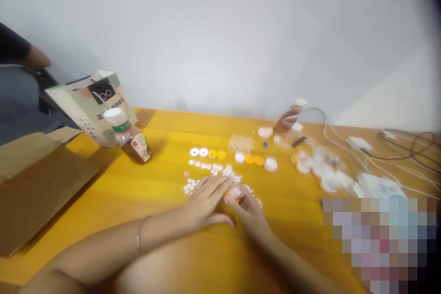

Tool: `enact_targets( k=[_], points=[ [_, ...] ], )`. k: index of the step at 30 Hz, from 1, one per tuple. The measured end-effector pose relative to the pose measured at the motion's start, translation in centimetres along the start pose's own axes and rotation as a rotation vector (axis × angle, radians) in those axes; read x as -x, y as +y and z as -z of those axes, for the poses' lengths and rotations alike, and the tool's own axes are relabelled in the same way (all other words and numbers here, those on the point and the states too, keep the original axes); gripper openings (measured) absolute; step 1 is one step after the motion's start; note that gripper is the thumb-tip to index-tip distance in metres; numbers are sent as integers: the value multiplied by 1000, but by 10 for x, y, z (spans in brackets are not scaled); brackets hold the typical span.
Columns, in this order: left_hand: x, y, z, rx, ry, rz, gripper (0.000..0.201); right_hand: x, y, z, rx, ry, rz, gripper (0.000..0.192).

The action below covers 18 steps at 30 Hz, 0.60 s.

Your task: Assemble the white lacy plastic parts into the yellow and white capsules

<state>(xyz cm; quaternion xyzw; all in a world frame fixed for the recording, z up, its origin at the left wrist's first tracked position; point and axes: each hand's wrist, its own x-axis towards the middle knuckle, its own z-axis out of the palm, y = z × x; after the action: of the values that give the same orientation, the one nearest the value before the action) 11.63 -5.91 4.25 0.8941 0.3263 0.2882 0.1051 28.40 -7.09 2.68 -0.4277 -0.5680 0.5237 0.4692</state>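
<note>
Small white and orange plastic parts lie in front of me on the yellow table (pixel 151 197). My right hand (pixel 253 216) is closed around a small round orange-and-white piece (pixel 234 193), whose exact kind is blurred. Beside it, my left hand (pixel 206 202) has its fingers stretched out and its thumb apart; whether the fingertips touch the piece I cannot tell. Just beyond the hands are white openwork pieces (pixel 227 171) and a cluster of small white discs (pixel 189 187), partly hidden by my left hand. Farther back runs a row of white discs (pixel 199 152) and orange discs (pixel 217 154).
At the left stand a paper bag (pixel 98 115), a jar with a white lid (pixel 119 124) and a cardboard box (pixel 44 183). A brown drink bottle (pixel 288 117), clear plastic bags (pixel 320 170) and cables (pixel 344 142) lie rightward. Another person's arm (pixel 27 50) shows far left.
</note>
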Motion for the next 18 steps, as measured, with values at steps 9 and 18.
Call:
enact_targets(
  k=[9, 18],
  points=[
    [30, 33, 13, 137, -513, -492, 68, -32, -30, 78, 548, 370, 253, 29],
    [45, 26, -6, 242, -571, -430, 57, -29, -17, 178, 1180, 595, -131, 31]
  ],
)
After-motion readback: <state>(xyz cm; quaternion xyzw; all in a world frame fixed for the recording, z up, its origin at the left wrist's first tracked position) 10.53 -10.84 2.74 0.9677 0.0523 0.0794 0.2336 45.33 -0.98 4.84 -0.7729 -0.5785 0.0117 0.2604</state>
